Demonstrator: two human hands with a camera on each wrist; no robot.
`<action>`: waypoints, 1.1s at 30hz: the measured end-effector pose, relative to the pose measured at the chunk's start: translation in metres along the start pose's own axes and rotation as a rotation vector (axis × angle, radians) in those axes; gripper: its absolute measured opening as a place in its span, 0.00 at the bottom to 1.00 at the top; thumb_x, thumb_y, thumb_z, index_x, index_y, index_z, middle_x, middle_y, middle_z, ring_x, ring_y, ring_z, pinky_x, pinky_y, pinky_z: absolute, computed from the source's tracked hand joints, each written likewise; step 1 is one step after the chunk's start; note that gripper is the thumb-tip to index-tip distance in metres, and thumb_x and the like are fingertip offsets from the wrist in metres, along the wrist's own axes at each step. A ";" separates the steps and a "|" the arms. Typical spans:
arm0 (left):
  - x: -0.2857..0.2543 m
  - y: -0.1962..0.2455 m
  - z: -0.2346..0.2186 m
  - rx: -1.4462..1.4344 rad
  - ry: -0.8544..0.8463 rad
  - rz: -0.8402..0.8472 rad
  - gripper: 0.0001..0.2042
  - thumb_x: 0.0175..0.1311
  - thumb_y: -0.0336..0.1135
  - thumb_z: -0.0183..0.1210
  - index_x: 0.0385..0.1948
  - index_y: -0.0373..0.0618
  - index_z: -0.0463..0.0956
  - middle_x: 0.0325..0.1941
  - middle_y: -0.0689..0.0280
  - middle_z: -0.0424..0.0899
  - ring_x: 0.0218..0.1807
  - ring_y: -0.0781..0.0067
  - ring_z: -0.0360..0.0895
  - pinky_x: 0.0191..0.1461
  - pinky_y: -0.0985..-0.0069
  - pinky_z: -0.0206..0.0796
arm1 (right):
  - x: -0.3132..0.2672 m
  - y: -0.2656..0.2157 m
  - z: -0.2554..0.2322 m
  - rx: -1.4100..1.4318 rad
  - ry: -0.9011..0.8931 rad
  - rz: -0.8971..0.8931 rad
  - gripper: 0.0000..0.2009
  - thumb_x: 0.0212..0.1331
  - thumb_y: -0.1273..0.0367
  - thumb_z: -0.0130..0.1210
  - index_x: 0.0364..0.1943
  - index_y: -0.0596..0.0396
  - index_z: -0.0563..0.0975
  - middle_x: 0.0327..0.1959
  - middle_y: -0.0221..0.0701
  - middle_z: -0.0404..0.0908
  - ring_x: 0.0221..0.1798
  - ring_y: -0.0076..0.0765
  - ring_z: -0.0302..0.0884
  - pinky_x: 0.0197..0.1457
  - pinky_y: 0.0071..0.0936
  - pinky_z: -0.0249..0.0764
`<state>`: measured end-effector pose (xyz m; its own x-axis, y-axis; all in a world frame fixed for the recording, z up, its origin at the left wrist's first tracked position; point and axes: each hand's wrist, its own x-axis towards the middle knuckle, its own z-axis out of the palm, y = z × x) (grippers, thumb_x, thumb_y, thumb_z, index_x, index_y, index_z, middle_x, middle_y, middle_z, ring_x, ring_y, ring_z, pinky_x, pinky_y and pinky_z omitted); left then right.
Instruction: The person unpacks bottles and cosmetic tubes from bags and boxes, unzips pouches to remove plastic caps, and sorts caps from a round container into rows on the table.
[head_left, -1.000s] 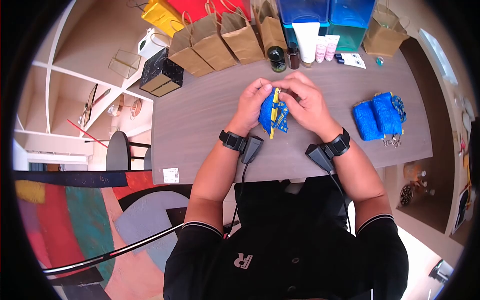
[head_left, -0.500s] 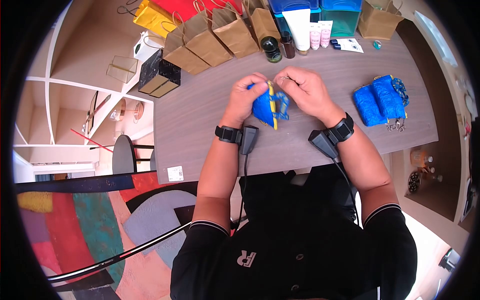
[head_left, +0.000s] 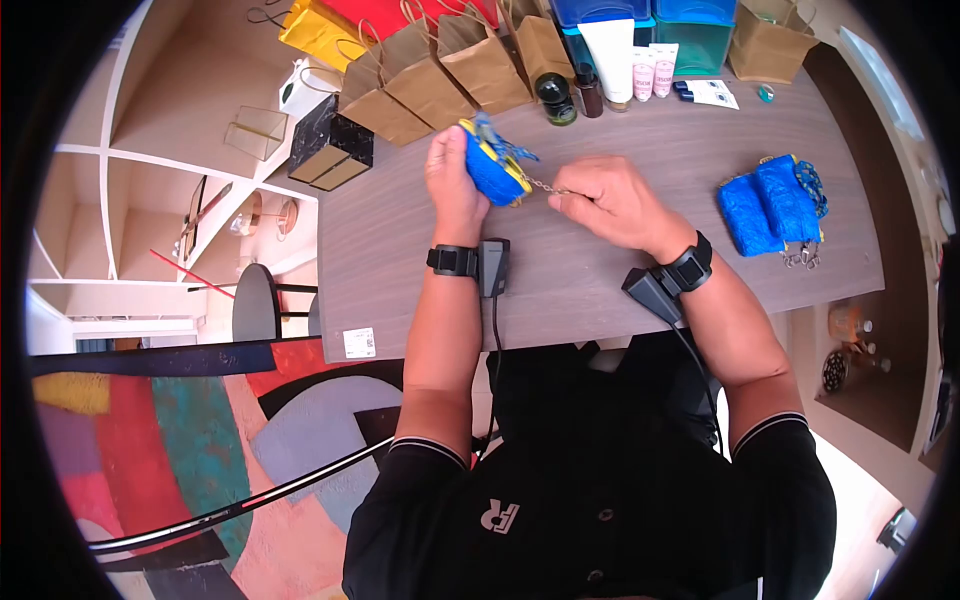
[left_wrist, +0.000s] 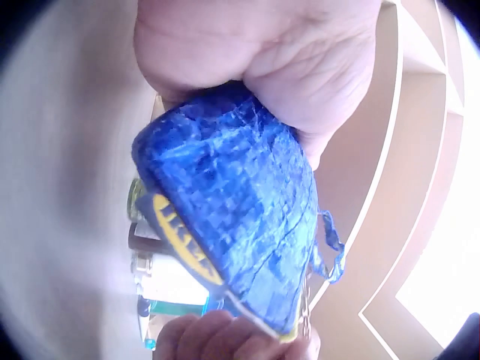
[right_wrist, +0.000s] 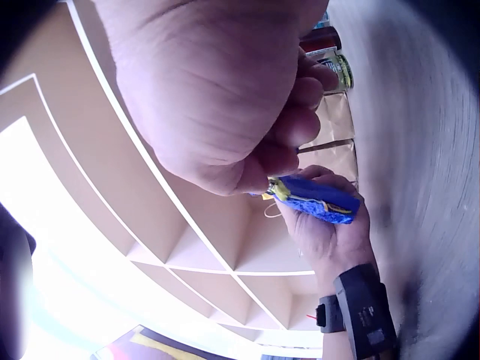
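A small blue pouch (head_left: 492,172) with yellow trim is gripped by the left hand (head_left: 453,185) above the table. In the left wrist view the blue pouch (left_wrist: 240,195) shows its crinkled side and a yellow strip with lettering. A thin metal chain (head_left: 541,186) runs from the pouch's corner to the right hand (head_left: 615,203), which pinches its end between thumb and curled fingers. In the right wrist view, the right hand (right_wrist: 217,97) hides most of the chain, with the pouch (right_wrist: 319,202) beyond it.
More blue pouches (head_left: 768,208) with metal clasps lie at the table's right. Paper bags (head_left: 425,85), a marble-patterned box (head_left: 331,145), a dark green jar (head_left: 555,98), a white tube (head_left: 609,62) and blue bins (head_left: 692,45) line the back. A white sticker (head_left: 359,343) marks the front left corner.
The left hand has moved left and tilted the pouch. The right hand has drawn apart from it, and the chain now stretches between them.
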<state>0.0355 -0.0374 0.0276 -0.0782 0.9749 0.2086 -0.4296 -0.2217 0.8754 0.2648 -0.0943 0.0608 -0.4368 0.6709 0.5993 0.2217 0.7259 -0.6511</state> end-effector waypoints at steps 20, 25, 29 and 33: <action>-0.015 -0.010 0.018 0.156 -0.129 -0.032 0.10 0.76 0.41 0.57 0.39 0.45 0.75 0.34 0.72 0.80 0.35 0.85 0.74 0.40 0.82 0.72 | -0.004 0.006 0.010 0.036 0.135 0.061 0.05 0.62 0.69 0.59 0.38 0.54 0.82 0.32 0.35 0.81 0.32 0.40 0.80 0.36 0.34 0.73; -0.017 -0.011 0.016 0.181 -0.152 -0.014 0.09 0.77 0.40 0.57 0.38 0.45 0.75 0.34 0.73 0.80 0.35 0.87 0.73 0.40 0.84 0.70 | -0.003 0.001 0.006 0.123 0.023 0.339 0.10 0.56 0.68 0.64 0.41 0.54 0.82 0.26 0.34 0.79 0.26 0.34 0.76 0.32 0.32 0.72; -0.023 -0.007 0.023 0.181 -0.210 -0.012 0.09 0.77 0.40 0.57 0.37 0.45 0.75 0.34 0.73 0.80 0.35 0.87 0.73 0.41 0.83 0.70 | -0.004 0.007 0.010 0.165 0.084 0.328 0.13 0.54 0.68 0.65 0.44 0.53 0.82 0.26 0.34 0.78 0.26 0.31 0.75 0.31 0.30 0.71; -0.022 -0.012 0.020 0.166 -0.231 -0.023 0.10 0.77 0.41 0.56 0.38 0.45 0.75 0.34 0.73 0.80 0.35 0.86 0.73 0.41 0.83 0.70 | -0.002 0.004 0.006 0.100 0.073 0.241 0.14 0.55 0.69 0.66 0.46 0.53 0.82 0.29 0.34 0.80 0.30 0.34 0.78 0.35 0.31 0.74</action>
<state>0.0602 -0.0564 0.0216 0.1458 0.9533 0.2647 -0.2739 -0.2182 0.9367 0.2613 -0.0935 0.0540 -0.3171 0.8343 0.4510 0.2225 0.5277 -0.8198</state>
